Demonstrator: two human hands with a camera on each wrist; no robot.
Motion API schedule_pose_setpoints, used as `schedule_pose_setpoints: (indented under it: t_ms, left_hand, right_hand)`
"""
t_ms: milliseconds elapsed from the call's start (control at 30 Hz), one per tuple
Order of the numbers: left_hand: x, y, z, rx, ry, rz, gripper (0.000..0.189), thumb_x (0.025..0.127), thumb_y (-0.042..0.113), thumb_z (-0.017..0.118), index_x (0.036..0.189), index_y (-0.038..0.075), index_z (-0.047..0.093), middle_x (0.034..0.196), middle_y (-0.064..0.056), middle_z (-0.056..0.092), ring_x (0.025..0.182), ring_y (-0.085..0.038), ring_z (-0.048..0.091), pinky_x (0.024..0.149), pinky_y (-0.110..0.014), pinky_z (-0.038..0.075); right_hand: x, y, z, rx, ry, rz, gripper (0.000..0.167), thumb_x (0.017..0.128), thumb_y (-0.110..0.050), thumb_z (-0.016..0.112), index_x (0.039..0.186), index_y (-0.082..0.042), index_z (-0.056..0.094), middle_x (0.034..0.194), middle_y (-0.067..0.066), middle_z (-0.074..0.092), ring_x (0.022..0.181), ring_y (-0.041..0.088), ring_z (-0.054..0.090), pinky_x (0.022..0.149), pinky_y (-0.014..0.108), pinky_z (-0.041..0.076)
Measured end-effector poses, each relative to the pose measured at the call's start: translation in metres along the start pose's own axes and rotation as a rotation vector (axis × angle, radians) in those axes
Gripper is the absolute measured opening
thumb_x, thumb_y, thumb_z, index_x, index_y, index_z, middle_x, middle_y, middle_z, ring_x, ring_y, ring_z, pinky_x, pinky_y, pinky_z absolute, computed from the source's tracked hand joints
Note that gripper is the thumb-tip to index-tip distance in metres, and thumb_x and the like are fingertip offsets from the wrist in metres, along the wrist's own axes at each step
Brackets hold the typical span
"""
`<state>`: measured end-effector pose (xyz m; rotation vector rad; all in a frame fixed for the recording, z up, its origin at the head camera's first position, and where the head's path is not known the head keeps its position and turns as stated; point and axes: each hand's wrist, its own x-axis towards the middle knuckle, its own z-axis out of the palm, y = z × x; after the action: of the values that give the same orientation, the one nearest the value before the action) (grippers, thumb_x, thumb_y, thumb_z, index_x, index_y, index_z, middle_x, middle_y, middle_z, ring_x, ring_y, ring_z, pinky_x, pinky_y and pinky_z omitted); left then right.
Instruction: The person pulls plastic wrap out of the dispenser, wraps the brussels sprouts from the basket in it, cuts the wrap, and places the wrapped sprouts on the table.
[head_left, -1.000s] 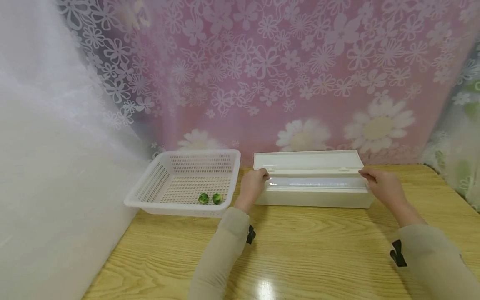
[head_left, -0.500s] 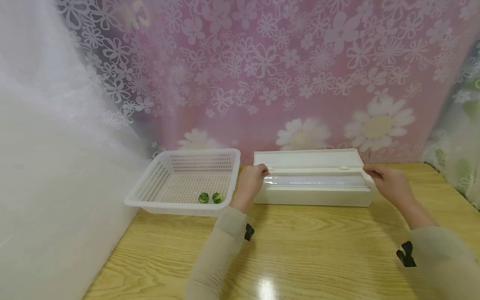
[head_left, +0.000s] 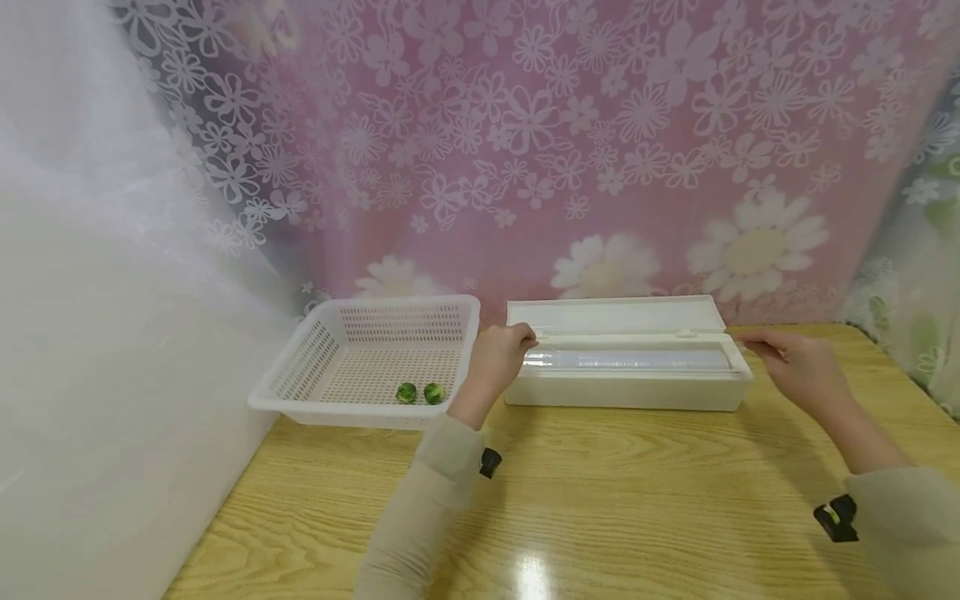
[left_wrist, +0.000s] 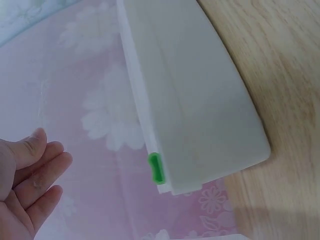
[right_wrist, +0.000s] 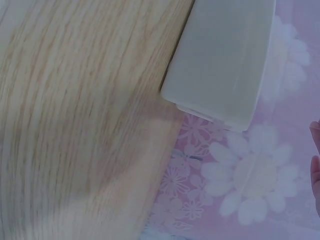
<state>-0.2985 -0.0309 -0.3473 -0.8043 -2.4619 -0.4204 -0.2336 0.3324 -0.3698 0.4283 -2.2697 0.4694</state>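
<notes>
Just right of the perforated white basket (head_left: 345, 411), on the wood-grain table (head_left: 600, 483): a long, low white box (head_left: 626, 393) with lid (head_left: 615, 316) tipped back, glossy roll of clear film (head_left: 637, 359) lengthwise inside and, in the left wrist view, a small green piece (left_wrist: 157, 168) at one end. Near the end closer to the basket, the left hand (head_left: 493, 358), and near the farther end, the right hand (head_left: 801, 368), well apart, both seemingly pinching the film's thin edge between thumb and fingertips. In the basket, two green sprouts (head_left: 407, 392), side by side.
</notes>
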Motion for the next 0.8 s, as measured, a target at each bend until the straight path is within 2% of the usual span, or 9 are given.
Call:
schedule_pose_setpoints:
  t_ms: [133,167,233,300,367,433,800]
  left_hand:
    - [-0.001,0.003,-0.007,0.000,0.007,0.021,0.013,0.083,0.022,0.061,0.087,0.012,0.068,0.074,0.001,0.066,0.056,-0.010,0.058,0.052,-0.021,0.046]
    - [-0.002,0.004,-0.008,-0.002,0.004,0.023,0.013,0.083,0.022,0.061,0.087,0.011,0.068,0.074,0.001,0.066,0.056,-0.010,0.058,0.052,-0.020,0.046]
    - [-0.003,0.005,-0.011,0.001,-0.001,0.026,0.014,0.084,0.023,0.060,0.088,0.011,0.068,0.074,0.001,0.066,0.055,-0.010,0.058,0.051,-0.020,0.045]
    - [-0.005,0.007,-0.014,-0.001,-0.001,0.030,0.015,0.084,0.023,0.060,0.088,0.011,0.068,0.073,0.001,0.066,0.054,-0.009,0.057,0.050,-0.020,0.045]
    - [-0.006,0.008,-0.017,-0.001,0.010,0.039,0.014,0.084,0.023,0.060,0.088,0.011,0.068,0.073,0.001,0.065,0.053,-0.009,0.056,0.049,-0.020,0.044]
    - [-0.006,0.010,-0.020,0.002,0.024,0.048,0.013,0.083,0.022,0.061,0.087,0.012,0.068,0.072,0.001,0.065,0.052,-0.009,0.056,0.049,-0.020,0.044]
    - [-0.013,0.018,-0.034,0.004,0.067,0.079,0.010,0.081,0.021,0.064,0.085,0.012,0.067,0.072,0.002,0.065,0.055,-0.009,0.057,0.052,-0.021,0.045]
  right_hand:
    - [-0.001,-0.003,-0.007,0.004,-0.012,0.016,0.017,0.073,0.011,0.063,0.087,0.002,0.067,0.076,0.018,0.064,0.062,0.032,0.057,0.050,0.025,0.040]
    - [-0.002,-0.004,-0.008,0.007,-0.014,0.026,0.017,0.073,0.010,0.064,0.087,0.002,0.067,0.076,0.017,0.064,0.063,0.027,0.059,0.051,0.024,0.041]
    - [-0.002,-0.005,-0.011,0.018,-0.010,0.035,0.018,0.072,0.010,0.064,0.086,0.001,0.067,0.077,0.016,0.065,0.065,0.007,0.058,0.053,0.017,0.040]
    - [-0.003,-0.007,-0.013,0.024,0.001,0.037,0.019,0.071,0.011,0.065,0.086,0.001,0.068,0.077,0.016,0.065,0.070,-0.013,0.048,0.054,0.011,0.038]
    - [-0.003,-0.008,-0.016,0.031,0.010,0.037,0.020,0.070,0.012,0.065,0.086,0.001,0.068,0.077,0.015,0.065,0.075,-0.026,0.033,0.055,0.008,0.036]
    - [-0.003,-0.010,-0.019,0.035,0.014,0.031,0.020,0.070,0.012,0.065,0.086,0.001,0.068,0.078,0.016,0.065,0.077,-0.029,0.028,0.055,0.008,0.036]
    - [-0.004,-0.016,-0.031,0.026,0.056,-0.003,0.025,0.065,0.017,0.066,0.085,0.002,0.068,0.076,0.010,0.065,0.081,-0.029,0.030,0.060,0.003,0.034]
